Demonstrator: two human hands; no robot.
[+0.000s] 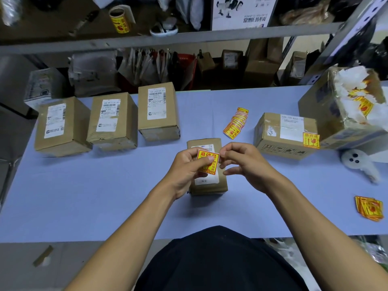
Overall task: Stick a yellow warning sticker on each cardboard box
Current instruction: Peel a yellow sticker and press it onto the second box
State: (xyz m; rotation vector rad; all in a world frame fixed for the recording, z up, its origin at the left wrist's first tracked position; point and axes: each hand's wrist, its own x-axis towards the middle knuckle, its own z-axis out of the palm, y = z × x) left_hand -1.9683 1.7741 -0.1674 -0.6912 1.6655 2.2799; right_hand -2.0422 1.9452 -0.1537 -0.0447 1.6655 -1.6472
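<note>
I hold a yellow and red warning sticker (207,161) above a small cardboard box (206,185) at the table's middle. My left hand (186,171) grips the sticker's left side; my right hand (243,162) pinches its right edge with thumb and forefinger. Three cardboard boxes stand in a row at the left: one (60,127), a second (112,120), a third (158,111), each showing only a white shipping label. At the right a wider box (285,135) carries a yellow sticker (311,140) on its corner.
A fan of loose stickers (236,122) lies behind the small box, another pile (369,207) at the right edge. A large torn box (344,106) with waste backing paper stands at the far right. A sticker roll (119,18) sits on the shelf. The table (105,196) has a blue top.
</note>
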